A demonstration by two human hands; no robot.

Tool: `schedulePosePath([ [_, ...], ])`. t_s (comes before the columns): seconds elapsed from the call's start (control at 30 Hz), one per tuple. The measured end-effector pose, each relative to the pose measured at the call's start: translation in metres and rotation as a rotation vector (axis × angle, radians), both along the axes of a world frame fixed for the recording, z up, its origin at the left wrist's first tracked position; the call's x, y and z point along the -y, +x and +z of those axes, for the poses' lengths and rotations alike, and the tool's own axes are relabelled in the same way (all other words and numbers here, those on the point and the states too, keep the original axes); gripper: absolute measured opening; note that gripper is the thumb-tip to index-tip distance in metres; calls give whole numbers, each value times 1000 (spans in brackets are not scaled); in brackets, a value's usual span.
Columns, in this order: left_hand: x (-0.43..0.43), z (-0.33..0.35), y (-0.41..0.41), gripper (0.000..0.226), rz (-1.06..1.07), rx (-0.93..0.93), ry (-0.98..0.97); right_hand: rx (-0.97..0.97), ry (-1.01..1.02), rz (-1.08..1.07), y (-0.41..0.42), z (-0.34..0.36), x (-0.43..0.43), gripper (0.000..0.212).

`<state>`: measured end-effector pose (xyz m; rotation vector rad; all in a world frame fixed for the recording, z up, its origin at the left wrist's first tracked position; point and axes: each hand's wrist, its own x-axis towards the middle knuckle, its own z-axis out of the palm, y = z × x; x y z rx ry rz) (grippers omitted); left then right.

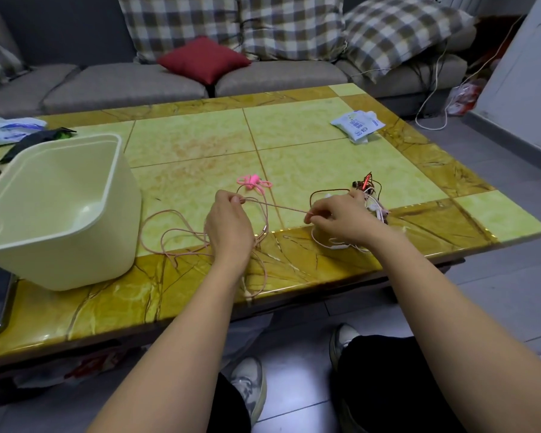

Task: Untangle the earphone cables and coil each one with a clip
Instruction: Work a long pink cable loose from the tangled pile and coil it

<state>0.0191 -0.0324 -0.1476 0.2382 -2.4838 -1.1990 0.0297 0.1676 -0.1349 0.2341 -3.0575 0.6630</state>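
cream plastic bin on tiled table, red cushion, checked pillows

Both hands over table. Left hand and right hand pinch pink cable, taut between them. Cable tangle just beyond right hand; cream bin left.

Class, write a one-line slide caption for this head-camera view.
Left hand and right hand pinch a pink earphone cable taut over the table, beside a cable tangle.

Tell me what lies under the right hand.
Around the right hand, which pinches the pink cable, white cable loops and a brown-red tangle show; beneath the palm is covered.
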Motion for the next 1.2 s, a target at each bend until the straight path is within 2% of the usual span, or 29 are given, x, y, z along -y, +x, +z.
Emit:
schedulePosePath([
  [0.17, 9, 1, 0, 22, 80, 63, -69, -160, -26, -120, -1, 4, -4, 21],
  [0.23, 4, 6, 7, 32, 52, -11, -168, -181, 28, -112, -1, 2, 1, 22],
  [0.3, -8, 15, 15, 38, -110, -206, -225, -197, 63, -77, -3, -2, 8, 21],
  [0.37, -24, 16, 20, 34, -323, -279, -280, -228, 56, -31, -3, -3, 15, 19],
  [0.5, -39, -4, 15, 29, -459, 32, -348, -229, -58, 70, 0, -2, 18, 14],
  [0.57, -37, -8, 12, 25, -456, 58, -275, -134, -114, 67, 3, 0, 15, 18],
  [0.63, -35, -6, 10, 23, -413, 45, -168, -43, -26, 19, 6, -1, 8, 27],
  [0.7, -33, -2, 10, 24, -334, -2, -93, -30, 71, -81, 4, -4, -3, 19],
  [0.77, -29, 1, 8, 26, -243, -64, -2, -134, 42, -204, 1, -4, -15, 17],
  [0.93, -29, 13, 6, 25, -93, -215, 111, -586, 75, -381, -7, 4, -43, 25],
  [0.97, -30, 14, 6, 25, -79, -214, 112, -572, 90, -370, -8, 3, -44, 26],
  [1.0, -30, 13, 6, 25, -68, -194, 107, -468, 121, -346, -9, -1, -44, 25],
  [1.03, -30, 10, 5, 25, -65, -156, 92, -295, 165, -316, -9, -6, -44, 26],
  [1.1, -27, 3, 4, 26, -81, -75, 42, 27, 225, -273, -8, -14, -47, 48],
  [1.13, -24, 1, 4, 25, -90, -56, 26, 64, 200, -251, -7, -14, -47, 58],
  [1.2, -22, -1, 4, 25, -106, -66, 17, -69, 66, -212, -2, -4, -42, 63],
])
